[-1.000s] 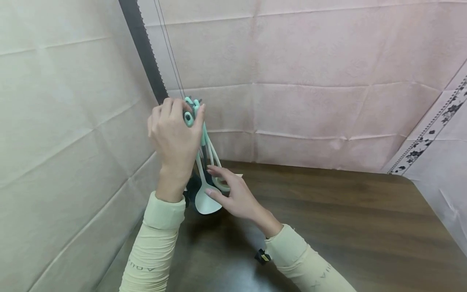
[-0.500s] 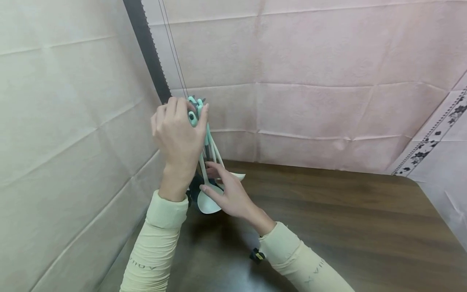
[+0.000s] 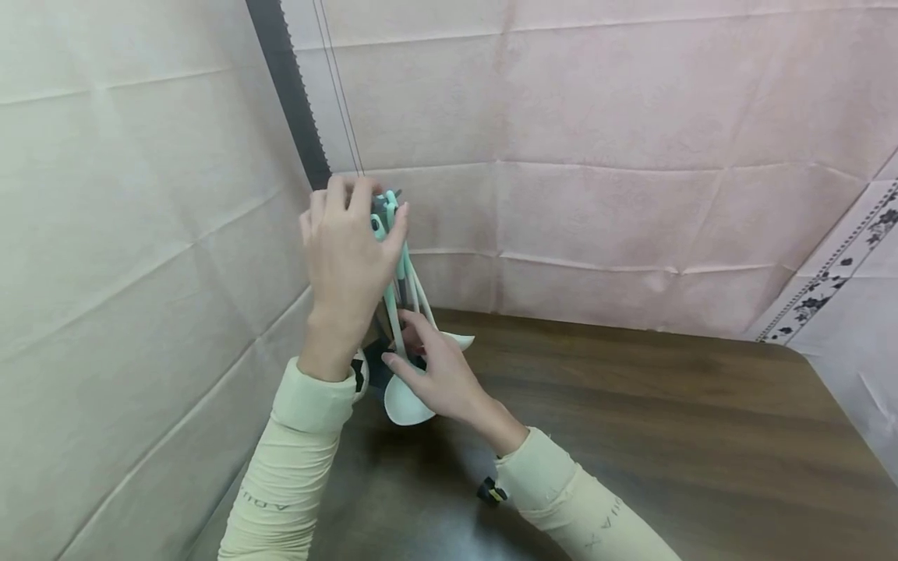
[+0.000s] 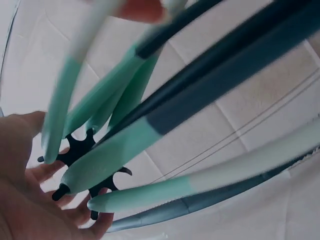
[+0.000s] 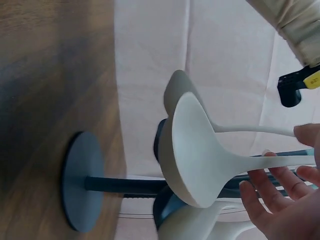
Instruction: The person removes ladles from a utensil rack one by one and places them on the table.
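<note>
Both hands on a loaded utensil stand, ladle front and center

So the left hand (image 3: 347, 253) has its fingers bent around the black hooks (image 4: 79, 149) up top, looks like a hold to me. Right hand (image 3: 449, 375) has fingers curved lightly at the white ladle (image 5: 197, 150)'s handle, but can't tell if that's a real grip. Ladle hangs bowl-down on the near side, and several mint handles (image 4: 114, 159) bunch up at the hooks. I'd say most of the set is already up; what's left is neither hand being off yet, and I can't make out whether the ladle is properly hooked. Further out, the utensil stand (image 5: 130, 186) is at the left of the wood tabletop (image 3: 631, 405), pale cloth (image 3: 617, 187) on the far side.
</note>
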`<state>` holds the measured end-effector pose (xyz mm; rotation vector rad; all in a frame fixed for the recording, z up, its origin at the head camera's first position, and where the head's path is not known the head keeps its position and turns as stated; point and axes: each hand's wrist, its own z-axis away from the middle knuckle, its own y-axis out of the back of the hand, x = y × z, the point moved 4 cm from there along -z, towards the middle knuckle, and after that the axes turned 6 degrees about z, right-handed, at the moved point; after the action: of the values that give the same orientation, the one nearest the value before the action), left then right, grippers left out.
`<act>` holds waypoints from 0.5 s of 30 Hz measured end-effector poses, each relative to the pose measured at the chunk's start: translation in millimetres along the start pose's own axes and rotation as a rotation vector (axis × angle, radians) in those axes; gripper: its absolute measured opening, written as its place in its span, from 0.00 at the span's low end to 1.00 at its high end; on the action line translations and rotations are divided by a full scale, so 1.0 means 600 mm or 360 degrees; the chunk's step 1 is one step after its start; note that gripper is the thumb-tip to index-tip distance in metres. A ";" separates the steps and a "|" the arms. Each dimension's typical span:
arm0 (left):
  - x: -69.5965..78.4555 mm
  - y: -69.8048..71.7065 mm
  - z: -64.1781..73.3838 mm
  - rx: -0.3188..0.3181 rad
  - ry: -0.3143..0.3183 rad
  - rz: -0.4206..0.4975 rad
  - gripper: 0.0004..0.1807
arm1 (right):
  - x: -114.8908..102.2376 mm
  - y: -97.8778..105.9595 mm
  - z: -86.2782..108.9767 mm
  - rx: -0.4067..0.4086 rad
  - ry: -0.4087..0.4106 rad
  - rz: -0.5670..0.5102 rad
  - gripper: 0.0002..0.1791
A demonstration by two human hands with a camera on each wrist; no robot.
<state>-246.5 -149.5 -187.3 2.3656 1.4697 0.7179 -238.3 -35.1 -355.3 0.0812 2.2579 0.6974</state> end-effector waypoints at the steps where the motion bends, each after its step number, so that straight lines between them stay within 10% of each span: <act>1: 0.000 -0.001 -0.001 -0.0031 -0.0015 0.0002 0.20 | -0.003 0.002 0.001 0.0019 0.0017 0.0022 0.29; 15: -0.013 -0.003 -0.011 -0.0194 -0.0066 0.0051 0.22 | -0.023 0.023 0.007 0.0136 0.0055 0.0285 0.22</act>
<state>-254.2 -155.7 -185.0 2.3031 1.3350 0.7394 -227.5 -25.1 -341.6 0.3182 2.3332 0.6996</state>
